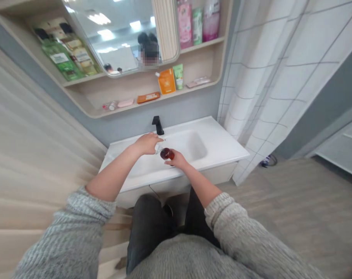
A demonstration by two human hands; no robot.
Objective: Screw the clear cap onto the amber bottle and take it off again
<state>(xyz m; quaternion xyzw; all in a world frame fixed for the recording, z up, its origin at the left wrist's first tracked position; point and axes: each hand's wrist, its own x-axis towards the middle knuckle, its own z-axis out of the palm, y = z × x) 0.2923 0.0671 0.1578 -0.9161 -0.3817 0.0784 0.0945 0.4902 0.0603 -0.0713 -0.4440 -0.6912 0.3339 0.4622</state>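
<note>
Over the white sink (199, 145), my right hand (178, 159) is wrapped round a dark amber bottle (167, 154), its round top turned up toward me. Just left of the bottle, my left hand (148, 143) has its fingers closed on a small clear, whitish piece (158, 148). That piece sits right against the bottle's top; I cannot tell whether the two touch, nor exactly what it is. Part of the bottle is hidden behind my right fingers.
A black faucet (157, 125) stands behind my hands. Above hangs a mirror cabinet with an orange pouch (167, 81), a green tube (178, 76), an orange tray (148, 97) and green bottles (61, 58). A beige curtain (33, 155) hangs left, a white tiled-pattern curtain (260, 77) right.
</note>
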